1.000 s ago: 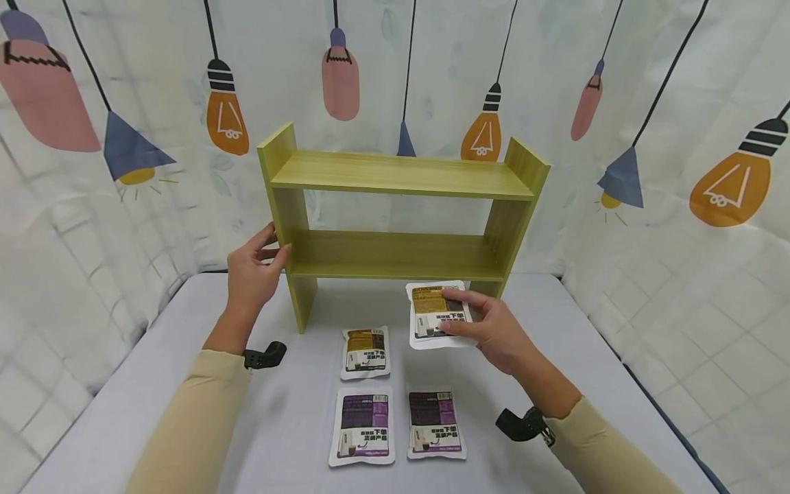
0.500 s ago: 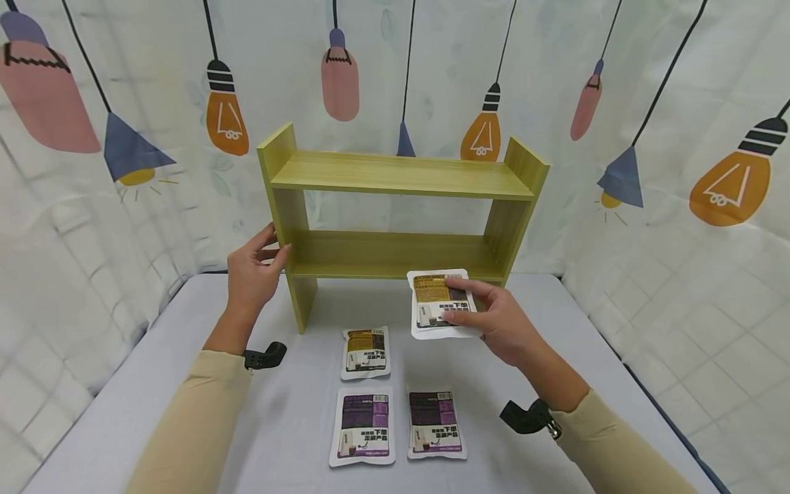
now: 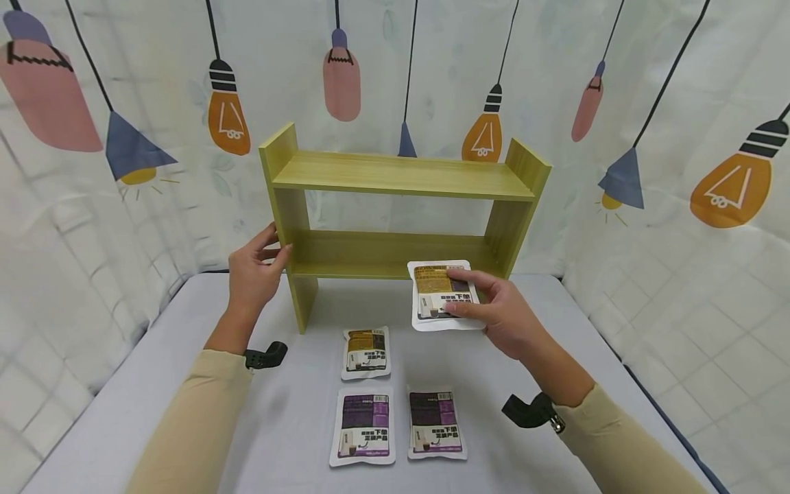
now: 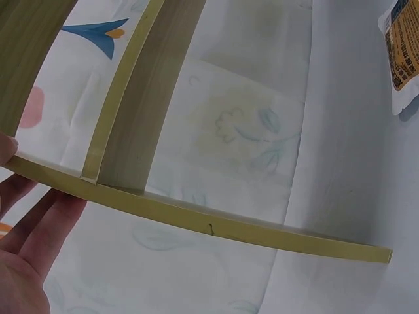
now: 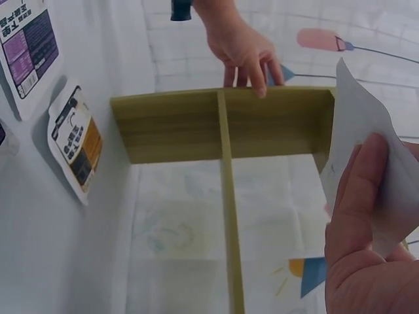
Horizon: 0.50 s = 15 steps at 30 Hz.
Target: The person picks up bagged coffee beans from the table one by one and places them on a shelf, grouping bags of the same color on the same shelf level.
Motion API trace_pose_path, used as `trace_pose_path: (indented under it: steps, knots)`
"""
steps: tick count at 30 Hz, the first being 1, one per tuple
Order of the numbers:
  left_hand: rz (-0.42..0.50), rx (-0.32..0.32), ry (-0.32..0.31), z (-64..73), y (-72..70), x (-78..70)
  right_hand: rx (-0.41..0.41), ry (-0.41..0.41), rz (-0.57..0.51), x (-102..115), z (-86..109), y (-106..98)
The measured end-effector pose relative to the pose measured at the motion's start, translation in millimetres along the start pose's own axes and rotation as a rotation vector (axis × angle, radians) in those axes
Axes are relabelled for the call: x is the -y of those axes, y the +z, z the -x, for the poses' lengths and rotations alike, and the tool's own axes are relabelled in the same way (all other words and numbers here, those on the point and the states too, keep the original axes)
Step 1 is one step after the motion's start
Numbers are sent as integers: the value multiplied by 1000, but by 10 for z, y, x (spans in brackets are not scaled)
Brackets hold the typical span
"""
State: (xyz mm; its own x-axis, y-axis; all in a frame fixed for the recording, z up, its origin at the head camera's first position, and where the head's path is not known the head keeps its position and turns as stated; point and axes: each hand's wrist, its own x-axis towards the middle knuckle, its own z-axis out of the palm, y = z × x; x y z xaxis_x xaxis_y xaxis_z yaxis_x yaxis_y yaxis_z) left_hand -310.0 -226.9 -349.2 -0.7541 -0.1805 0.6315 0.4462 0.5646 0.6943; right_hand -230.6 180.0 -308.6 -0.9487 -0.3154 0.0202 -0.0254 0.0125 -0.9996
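A small yellow-green wooden shelf (image 3: 395, 175) with two boards stands at the back of the table. My left hand (image 3: 254, 271) grips its left side panel, with the thumb on one face and the fingers (image 4: 55, 226) on the other. In my right hand (image 3: 509, 319) is a white pouch (image 3: 428, 281) with a brown and black label, pinched at its right edge. The pouch is raised in front of the lower board's right part and overlaps it in the head view. From the right wrist, only the pouch's plain white back (image 5: 363, 121) shows.
On the white-covered table (image 3: 296, 425) lie another brown-labelled pouch (image 3: 365, 353) and two purple-labelled pouches, one on the left (image 3: 363, 427) and one on the right (image 3: 437, 424). A curtain (image 3: 395, 89) printed with lamps hangs behind the shelf.
My right hand has lifted the brown-labelled pouch up toward the lower board. My left hand and the shelf have stayed in place.
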Motion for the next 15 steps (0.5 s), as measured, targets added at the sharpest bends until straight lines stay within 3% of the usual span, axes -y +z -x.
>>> trace_pose_path:
  steps: [15]
  knots:
    - [-2,-1,-6,-1,2,32,10,-81,-36,167,-43,4]
